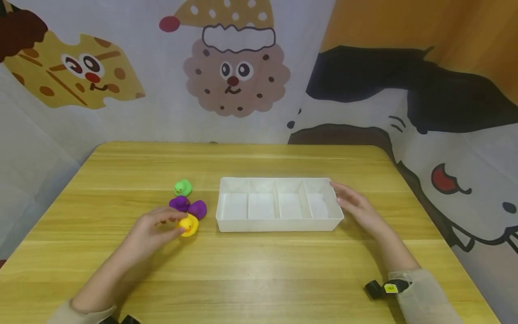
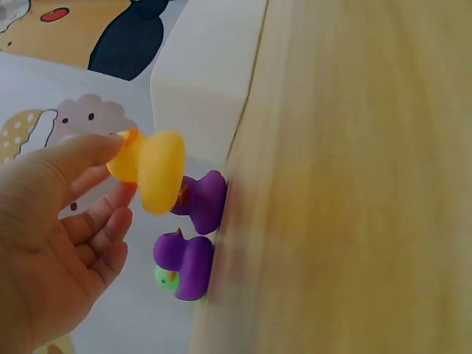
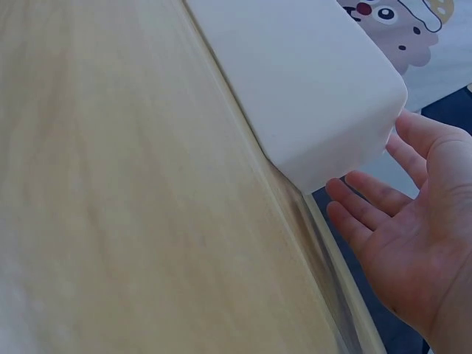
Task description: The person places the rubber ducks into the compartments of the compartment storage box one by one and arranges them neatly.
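Observation:
My left hand (image 1: 155, 229) pinches a yellow rubber duck (image 1: 189, 225) by its head, between thumb and fingers. In the left wrist view the yellow duck (image 2: 161, 169) is lifted off the table. Two purple ducks (image 1: 179, 204) (image 1: 198, 209) stand just behind it, and a green duck (image 1: 183, 187) sits beyond them. A white box (image 1: 279, 225) with several compartments in a row lies to the right of the ducks. At the box's right end is my right hand (image 1: 358, 207), its fingers relaxed and fingertips right at the end wall (image 3: 354, 147).
The wooden table (image 1: 251, 279) carries the ducks and the box. Behind its far edge hangs a cloth (image 1: 154, 121) printed with cartoon figures. A dark strapped device (image 1: 384, 288) is worn on the right wrist.

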{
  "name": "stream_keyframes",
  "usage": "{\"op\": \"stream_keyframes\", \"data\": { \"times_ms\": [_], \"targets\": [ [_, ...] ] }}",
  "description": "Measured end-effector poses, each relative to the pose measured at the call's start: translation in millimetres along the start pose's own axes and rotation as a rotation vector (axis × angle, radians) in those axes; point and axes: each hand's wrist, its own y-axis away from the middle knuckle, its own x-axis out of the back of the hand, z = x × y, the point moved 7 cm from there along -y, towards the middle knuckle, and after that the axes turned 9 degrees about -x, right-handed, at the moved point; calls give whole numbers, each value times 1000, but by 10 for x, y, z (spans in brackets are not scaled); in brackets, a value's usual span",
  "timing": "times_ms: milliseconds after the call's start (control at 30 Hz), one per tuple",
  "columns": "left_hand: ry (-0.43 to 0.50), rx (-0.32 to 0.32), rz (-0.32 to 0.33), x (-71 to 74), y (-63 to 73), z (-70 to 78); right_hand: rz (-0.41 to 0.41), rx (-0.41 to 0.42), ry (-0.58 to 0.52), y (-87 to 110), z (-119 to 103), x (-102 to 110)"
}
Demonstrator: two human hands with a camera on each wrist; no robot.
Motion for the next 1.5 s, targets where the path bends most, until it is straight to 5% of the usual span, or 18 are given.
{"op": "stream_keyframes", "data": {
  "times_ms": [500,700,1167,1500],
  "targets": [
    [90,-3,-11,59,-248,260,-7,-16,9,-7,11,15],
    [130,-84,14,45,-383,393,-10,0,13,-15,10,15],
    [210,-181,-11,-168,-673,623,-24,4,8,-3,15,2],
    [268,-173,-87,-381,-916,788,-61,24,4,5,26,2]
  ]
}}
